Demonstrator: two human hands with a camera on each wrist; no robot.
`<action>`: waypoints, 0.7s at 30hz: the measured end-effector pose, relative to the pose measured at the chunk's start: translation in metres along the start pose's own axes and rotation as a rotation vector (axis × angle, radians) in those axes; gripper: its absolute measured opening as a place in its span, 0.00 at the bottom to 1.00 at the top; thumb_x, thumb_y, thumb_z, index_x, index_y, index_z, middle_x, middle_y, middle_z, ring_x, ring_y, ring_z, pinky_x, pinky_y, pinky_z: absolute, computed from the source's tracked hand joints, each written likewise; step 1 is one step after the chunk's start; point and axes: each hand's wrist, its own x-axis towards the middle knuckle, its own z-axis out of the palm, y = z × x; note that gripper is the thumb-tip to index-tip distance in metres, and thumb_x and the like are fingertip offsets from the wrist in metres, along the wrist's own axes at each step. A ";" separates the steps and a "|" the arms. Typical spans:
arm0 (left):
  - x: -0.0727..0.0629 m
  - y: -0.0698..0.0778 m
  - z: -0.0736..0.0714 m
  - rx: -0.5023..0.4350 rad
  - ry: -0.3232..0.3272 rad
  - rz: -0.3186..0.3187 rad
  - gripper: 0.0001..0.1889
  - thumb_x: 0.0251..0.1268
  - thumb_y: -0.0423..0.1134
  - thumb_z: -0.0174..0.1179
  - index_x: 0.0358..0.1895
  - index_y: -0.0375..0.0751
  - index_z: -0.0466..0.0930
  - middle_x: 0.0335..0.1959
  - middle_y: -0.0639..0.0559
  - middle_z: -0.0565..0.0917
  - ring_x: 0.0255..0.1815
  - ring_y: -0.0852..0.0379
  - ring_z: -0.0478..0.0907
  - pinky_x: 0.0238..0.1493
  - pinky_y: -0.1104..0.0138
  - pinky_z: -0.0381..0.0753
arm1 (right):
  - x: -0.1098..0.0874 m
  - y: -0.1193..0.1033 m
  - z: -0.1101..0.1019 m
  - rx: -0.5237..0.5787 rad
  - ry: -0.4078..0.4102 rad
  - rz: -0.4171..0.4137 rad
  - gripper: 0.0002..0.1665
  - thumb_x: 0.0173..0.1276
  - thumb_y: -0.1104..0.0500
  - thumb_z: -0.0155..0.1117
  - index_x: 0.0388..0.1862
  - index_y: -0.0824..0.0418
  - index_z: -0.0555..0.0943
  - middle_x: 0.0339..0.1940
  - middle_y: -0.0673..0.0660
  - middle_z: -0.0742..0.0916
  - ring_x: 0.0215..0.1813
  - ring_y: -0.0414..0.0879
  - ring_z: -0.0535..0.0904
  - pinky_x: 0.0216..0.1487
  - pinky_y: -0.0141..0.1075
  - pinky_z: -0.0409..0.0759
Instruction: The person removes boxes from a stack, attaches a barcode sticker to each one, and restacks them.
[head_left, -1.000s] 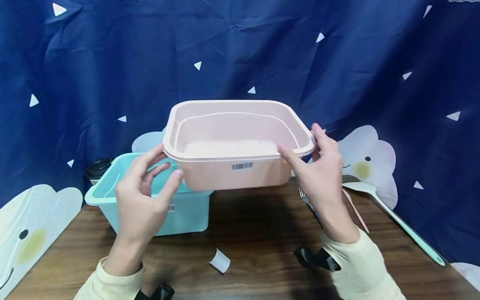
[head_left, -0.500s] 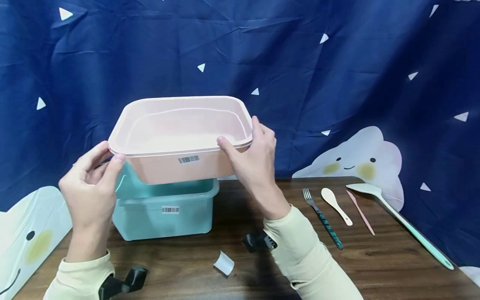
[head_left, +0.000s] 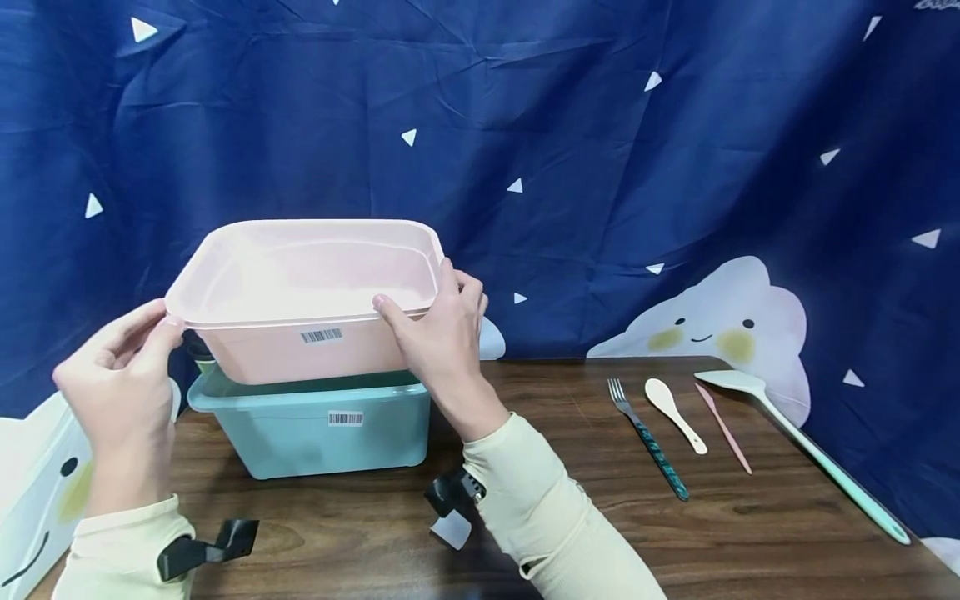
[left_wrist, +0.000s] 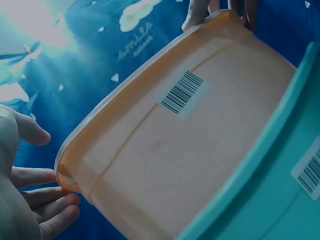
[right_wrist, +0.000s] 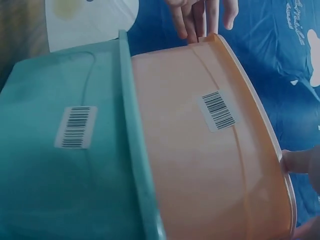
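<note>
A pale pink plastic bin [head_left: 322, 354] is held above the opening of a teal bin [head_left: 330, 442] that stands on the table. Each has a barcode label on its front. My left hand [head_left: 123, 392] holds the pink bin's left corner, fingers under the rim; the left wrist view shows the thumb [left_wrist: 35, 131] a little off it. My right hand [head_left: 446, 350] grips the right end, thumb over the front rim and fingers round the side. The pink bin's inside looks bare. Whether its base dips below the teal rim, I cannot tell.
On the right lie a fork [head_left: 648, 440], a white spoon [head_left: 675, 414], a pink knife [head_left: 723, 427] and a long pale green spoon-like utensil [head_left: 806, 454]. A white paper scrap [head_left: 452, 529] lies near the front. A dark-lidded cup [head_left: 197, 348] stands behind the bins, mostly hidden. A blue curtain [head_left: 480, 125] hangs behind.
Both hands have carried the pink bin leftward from the middle, then down over the teal bin. The fork and white spoon, partly or wholly covered by the right arm before, now show fully.
</note>
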 end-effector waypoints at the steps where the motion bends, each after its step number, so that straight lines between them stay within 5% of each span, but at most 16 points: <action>1: 0.001 -0.001 -0.001 0.004 0.006 -0.005 0.10 0.54 0.22 0.70 0.42 0.27 0.89 0.29 0.55 0.90 0.29 0.62 0.86 0.39 0.80 0.83 | -0.001 0.001 0.002 -0.002 0.002 -0.001 0.51 0.57 0.47 0.78 0.76 0.60 0.66 0.65 0.65 0.73 0.67 0.57 0.65 0.63 0.51 0.71; 13: 0.011 -0.012 -0.013 0.167 0.090 -0.047 0.11 0.57 0.24 0.61 0.27 0.40 0.91 0.18 0.63 0.87 0.16 0.69 0.80 0.25 0.82 0.79 | -0.023 0.000 0.018 -0.063 0.073 -0.044 0.50 0.53 0.47 0.81 0.71 0.63 0.70 0.61 0.66 0.71 0.65 0.60 0.64 0.65 0.49 0.73; 21: 0.014 -0.011 -0.019 0.047 0.127 -0.190 0.15 0.58 0.22 0.61 0.18 0.41 0.88 0.15 0.56 0.86 0.12 0.65 0.82 0.17 0.78 0.78 | -0.033 0.003 0.019 -0.075 0.012 0.035 0.45 0.56 0.46 0.78 0.67 0.63 0.71 0.60 0.65 0.71 0.64 0.60 0.64 0.64 0.49 0.73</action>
